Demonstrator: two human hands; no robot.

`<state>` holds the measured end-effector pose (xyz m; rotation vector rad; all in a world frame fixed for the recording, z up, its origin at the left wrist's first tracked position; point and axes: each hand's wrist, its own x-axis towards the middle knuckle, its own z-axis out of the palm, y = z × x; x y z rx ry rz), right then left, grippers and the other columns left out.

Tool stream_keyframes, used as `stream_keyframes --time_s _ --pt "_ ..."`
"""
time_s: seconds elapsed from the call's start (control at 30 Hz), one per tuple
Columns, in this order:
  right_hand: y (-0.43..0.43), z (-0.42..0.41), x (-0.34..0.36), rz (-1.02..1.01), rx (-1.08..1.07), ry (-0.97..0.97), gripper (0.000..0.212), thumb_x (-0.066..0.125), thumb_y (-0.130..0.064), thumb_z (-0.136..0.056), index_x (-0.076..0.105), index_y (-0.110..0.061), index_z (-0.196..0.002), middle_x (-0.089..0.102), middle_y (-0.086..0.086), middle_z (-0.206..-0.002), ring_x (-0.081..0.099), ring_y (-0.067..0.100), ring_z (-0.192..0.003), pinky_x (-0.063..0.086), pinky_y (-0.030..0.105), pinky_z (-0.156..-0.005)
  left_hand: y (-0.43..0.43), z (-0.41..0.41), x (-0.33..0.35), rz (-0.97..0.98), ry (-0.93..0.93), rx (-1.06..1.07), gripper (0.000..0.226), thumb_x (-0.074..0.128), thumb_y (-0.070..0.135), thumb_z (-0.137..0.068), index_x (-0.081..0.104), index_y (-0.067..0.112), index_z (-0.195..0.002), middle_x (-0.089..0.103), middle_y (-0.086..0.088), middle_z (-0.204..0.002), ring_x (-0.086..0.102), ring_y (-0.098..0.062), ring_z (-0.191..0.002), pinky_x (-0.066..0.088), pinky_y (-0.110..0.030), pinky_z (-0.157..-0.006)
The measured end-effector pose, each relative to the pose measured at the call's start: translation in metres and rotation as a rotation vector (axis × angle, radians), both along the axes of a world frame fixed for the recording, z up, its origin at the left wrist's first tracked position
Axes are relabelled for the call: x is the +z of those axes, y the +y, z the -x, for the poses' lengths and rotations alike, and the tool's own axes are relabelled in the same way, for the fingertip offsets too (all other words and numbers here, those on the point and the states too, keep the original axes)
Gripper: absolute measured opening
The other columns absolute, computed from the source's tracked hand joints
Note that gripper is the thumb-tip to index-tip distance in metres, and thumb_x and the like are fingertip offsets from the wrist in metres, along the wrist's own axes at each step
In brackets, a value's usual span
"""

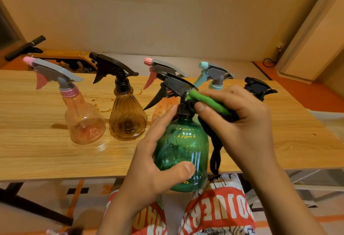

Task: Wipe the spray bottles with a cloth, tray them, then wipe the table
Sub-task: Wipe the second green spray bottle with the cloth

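Green spray bottle (pixel 183 152) held upright off the wooden surface (pixel 37 152), overlapping its near edge, above the lap. Left grip (pixel 158 160) wrapped round the bottle's body, thumb across the front, fingers reaching up toward the neck. Right grip (pixel 240 119) pinching a green-and-black cloth (pixel 210 103) against the bottle's collar, just under its black trigger head (pixel 175 87). Black tail of the cloth hanging down the bottle's right side.

Standing on the surface behind the green bottle:
- orange bottle (pixel 162 108), pink nozzle, directly behind, mostly hidden
- amber ribbed bottle (pixel 127 119), black head, behind-left
- clear pink bottle (pixel 83 121), further left
- teal-headed bottle (pixel 214 80), behind-right, body hidden
- black sprayer head (pixel 258 87), furthest right, bottle hidden

Brown spill marks (pixel 104 110) near the amber bottle.
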<state>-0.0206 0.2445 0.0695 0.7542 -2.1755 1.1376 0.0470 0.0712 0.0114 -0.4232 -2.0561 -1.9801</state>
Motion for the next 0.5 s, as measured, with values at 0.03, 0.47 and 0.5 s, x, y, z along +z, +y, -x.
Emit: stream_keyframes --time_s 0.03,0.47,0.5 --pt "0.001 0.001 0.002 0.021 -0.027 0.005 0.025 0.075 -0.026 -0.089 0.077 -0.020 -0.114 0.066 -0.003 -0.088 0.061 0.007 -0.084 0.043 0.016 -0.071 0.001 0.001 0.000 -0.009 0.007 -0.009 0.087 0.079 0.039 -0.069 0.045 0.049 -0.149 0.048 0.007 -0.156 0.052 -0.019 -0.140 0.054 -0.043 -0.104" --pt "-0.010 0.002 -0.003 0.038 -0.076 0.053 0.026 0.077 -0.022 -0.089 0.077 -0.016 -0.114 0.065 -0.001 -0.088 0.060 0.008 -0.082 0.042 0.014 -0.071 0.000 0.001 0.000 -0.100 -0.006 -0.006 0.088 0.079 0.035 -0.066 0.049 0.044 -0.148 0.052 0.004 -0.153 0.057 -0.020 -0.136 0.057 -0.037 -0.099" --pt "-0.014 0.000 -0.005 0.029 -0.040 0.034 0.027 0.077 -0.023 -0.088 0.076 -0.017 -0.115 0.064 -0.002 -0.087 0.059 0.005 -0.082 0.041 0.012 -0.071 -0.002 0.002 -0.001 -0.110 -0.011 -0.002 0.088 0.078 0.034 -0.066 0.049 0.043 -0.148 0.053 0.006 -0.152 0.057 -0.019 -0.135 0.057 -0.035 -0.098"
